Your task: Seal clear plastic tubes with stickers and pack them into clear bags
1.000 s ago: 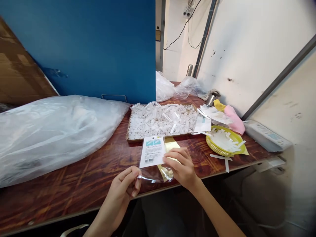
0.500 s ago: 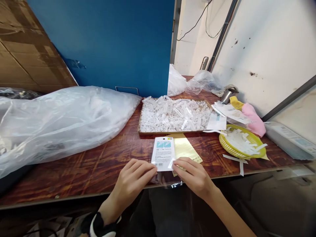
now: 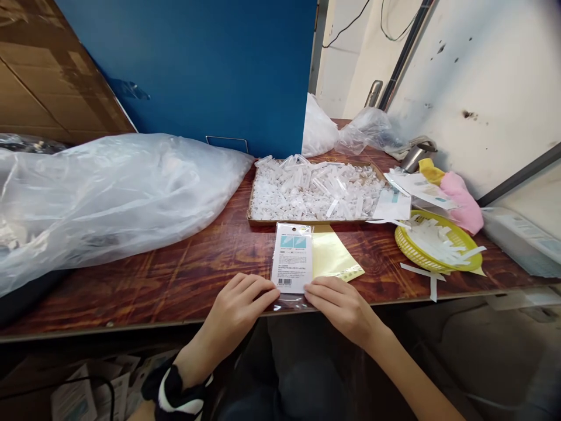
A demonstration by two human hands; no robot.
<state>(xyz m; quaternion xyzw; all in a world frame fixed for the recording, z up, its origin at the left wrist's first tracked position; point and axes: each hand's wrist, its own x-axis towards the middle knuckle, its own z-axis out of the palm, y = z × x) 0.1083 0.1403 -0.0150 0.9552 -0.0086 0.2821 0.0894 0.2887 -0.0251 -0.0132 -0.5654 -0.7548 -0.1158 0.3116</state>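
Observation:
A white printed card in a clear plastic sleeve lies at the table's front edge, its barcode toward me and its punched hole away from me. My left hand pinches the sleeve's lower left corner, fingers pressed together. At the lower right corner, my right hand does the same. Clear film sticks out past the card's near end, between both hands. Partly under the card's right side is a pale yellow sheet.
A shallow cardboard tray behind the card is heaped with small clear-and-white pieces. To the right stands a yellow basket of white strips. A large plastic bag fills the left side. A blue panel rises behind.
The card has straightened within the sleeve, and the loose film now sits at its near end. Both hands stay at the lower corners. The view has tilted down slightly.

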